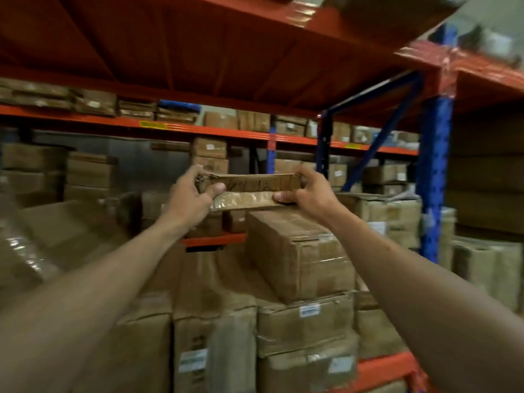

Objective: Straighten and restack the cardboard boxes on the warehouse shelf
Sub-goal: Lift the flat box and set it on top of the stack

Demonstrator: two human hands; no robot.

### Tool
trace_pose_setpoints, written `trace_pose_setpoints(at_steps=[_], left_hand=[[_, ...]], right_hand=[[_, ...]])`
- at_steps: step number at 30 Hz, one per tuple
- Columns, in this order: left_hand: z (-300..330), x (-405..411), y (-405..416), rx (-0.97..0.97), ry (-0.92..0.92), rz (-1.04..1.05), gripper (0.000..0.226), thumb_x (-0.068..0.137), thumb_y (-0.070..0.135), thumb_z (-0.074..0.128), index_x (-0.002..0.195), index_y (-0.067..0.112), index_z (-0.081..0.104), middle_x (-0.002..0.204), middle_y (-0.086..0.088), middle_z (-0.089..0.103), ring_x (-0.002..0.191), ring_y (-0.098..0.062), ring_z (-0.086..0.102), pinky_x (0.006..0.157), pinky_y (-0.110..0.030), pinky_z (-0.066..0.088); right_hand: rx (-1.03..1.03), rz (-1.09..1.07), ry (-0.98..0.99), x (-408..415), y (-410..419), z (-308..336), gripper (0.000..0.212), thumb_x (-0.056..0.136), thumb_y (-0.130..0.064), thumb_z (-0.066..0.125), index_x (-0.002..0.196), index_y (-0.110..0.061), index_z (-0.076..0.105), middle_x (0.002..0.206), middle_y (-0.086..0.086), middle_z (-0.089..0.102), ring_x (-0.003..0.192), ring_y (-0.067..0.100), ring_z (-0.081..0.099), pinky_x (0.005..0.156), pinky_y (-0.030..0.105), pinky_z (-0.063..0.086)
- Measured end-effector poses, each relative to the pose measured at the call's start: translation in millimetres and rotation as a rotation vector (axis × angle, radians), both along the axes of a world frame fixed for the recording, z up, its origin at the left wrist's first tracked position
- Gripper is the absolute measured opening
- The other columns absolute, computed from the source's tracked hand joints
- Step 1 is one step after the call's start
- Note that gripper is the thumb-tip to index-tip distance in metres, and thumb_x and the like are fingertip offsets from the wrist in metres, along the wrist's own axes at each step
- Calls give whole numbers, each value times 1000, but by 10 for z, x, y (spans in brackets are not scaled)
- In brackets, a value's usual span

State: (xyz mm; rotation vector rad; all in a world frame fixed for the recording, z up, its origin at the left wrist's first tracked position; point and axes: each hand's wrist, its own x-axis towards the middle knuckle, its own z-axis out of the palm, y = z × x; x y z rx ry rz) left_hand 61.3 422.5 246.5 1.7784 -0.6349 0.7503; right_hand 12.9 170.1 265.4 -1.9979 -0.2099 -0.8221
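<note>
Two hands, left (189,195) and right (307,191); one flat box (252,191) held; stacked boxes (300,251) too many to count.

A blue upright post (435,171) and blue diagonal brace (380,146) stand at right.

Orange-beamed steel warehouse shelf (382,367) with blue uprights (433,177) — brown taped cardboard boxes (306,321) stacked right on it, a long one (297,251) on top, angled.

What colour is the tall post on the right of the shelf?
Blue. The post shows best in the head view, beside the orange beams.
</note>
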Motion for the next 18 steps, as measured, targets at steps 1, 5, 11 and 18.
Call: trace_pose_setpoints(at_steps=[1, 5, 11, 18], left_hand=[[-36, -19, -227, -6, 9, -42, 15, 93, 30, 71, 101, 26, 58, 94, 3, 67, 82, -13, 66, 68, -34, 55], [-248, -45, -1040, -13, 93, -173, 15, 94, 28, 69, 104, 22, 59, 99, 0, 68, 90, -15, 67, 82, -45, 58], [-670, 52, -2000, 88, 180, -94, 55, 85, 65, 64, 131, 37, 50, 131, -4, 56, 124, -25, 50, 98, -46, 48], [-849, 123, -2436, -316, 98, 125, 78, 75, 89, 47, 131, 36, 49, 115, 5, 65, 104, -13, 57, 80, -25, 40]], right_hand=[[-7, -38, -1, -106, -199, -16, 39, 74, -17, 89, 105, -20, 65, 94, -1, 73, 85, 9, 71, 75, 20, 57], [-18, -115, 35, -356, -955, -151, 34, 78, -15, 86, 103, -18, 63, 94, -2, 71, 83, 8, 70, 56, 9, 48], [-163, -243, 46, -245, -1925, -589, 37, 79, -25, 84, 109, -33, 63, 111, -7, 65, 103, 13, 64, 79, 27, 53], [-245, -283, -298, 66, -1943, -714, 37, 97, -57, 43, 120, -34, 62, 137, -6, 36, 134, 16, 29, 112, 41, 28]])
